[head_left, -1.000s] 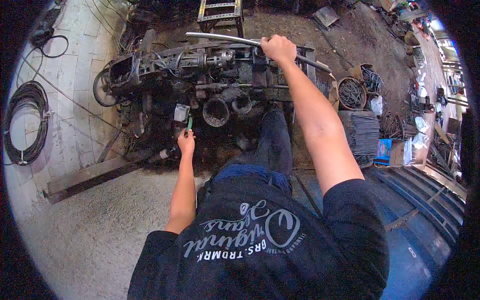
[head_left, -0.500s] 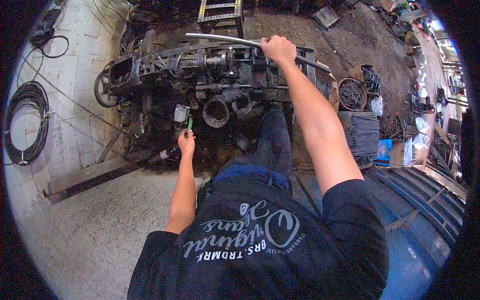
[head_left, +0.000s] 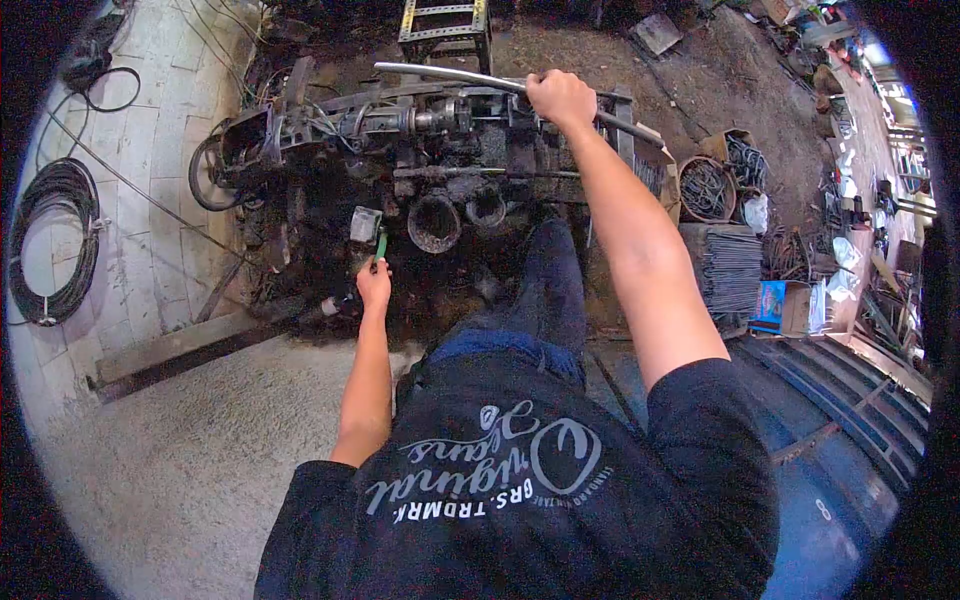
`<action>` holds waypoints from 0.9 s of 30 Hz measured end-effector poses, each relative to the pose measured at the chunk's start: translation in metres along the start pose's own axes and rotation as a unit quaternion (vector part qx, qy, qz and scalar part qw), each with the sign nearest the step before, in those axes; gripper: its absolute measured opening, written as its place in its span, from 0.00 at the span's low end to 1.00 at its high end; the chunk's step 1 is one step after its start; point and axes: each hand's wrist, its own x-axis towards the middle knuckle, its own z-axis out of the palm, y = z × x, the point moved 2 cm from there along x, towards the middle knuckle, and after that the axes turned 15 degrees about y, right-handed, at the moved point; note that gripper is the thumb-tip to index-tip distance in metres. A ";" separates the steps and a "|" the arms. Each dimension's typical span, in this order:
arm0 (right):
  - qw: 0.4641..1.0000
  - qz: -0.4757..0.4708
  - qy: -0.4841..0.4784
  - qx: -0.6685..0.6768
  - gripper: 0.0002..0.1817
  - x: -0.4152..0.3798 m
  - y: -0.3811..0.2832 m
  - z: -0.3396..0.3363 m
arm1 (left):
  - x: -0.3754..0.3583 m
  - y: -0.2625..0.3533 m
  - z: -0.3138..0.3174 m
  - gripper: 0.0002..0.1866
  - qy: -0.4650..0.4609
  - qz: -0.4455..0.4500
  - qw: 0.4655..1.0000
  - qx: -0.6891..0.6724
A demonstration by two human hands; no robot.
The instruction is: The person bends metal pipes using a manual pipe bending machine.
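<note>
The rod (head_left: 450,73) is gripped by the right hand (head_left: 562,97), fingers wrapped round it, and is held across the far side of the machine (head_left: 375,120); whether it is also supported there cannot be told. A green handle (head_left: 381,246) is grasped narrowly by the left hand (head_left: 375,283), just beside a pale box (head_left: 364,224).

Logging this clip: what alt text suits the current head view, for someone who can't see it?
A person's right hand grips a long metal rod at the far side of a dark machine; the left hand holds a green handle nearer the body. A coil of black cable shows at left, a box with a blue side at right.
</note>
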 end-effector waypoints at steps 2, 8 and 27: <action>1.000 0.002 0.001 -0.001 0.29 0.001 0.002 0.000 | 0.005 -0.008 0.004 0.20 -0.010 0.015 1.000 -0.020; 1.000 -0.005 0.011 -0.002 0.28 -0.001 -0.002 0.000 | 0.001 -0.002 0.003 0.20 -0.004 0.011 0.999 -0.035; 1.000 0.003 -0.009 -0.007 0.29 -0.001 -0.003 0.000 | -0.008 0.010 0.000 0.22 0.006 -0.012 1.000 -0.024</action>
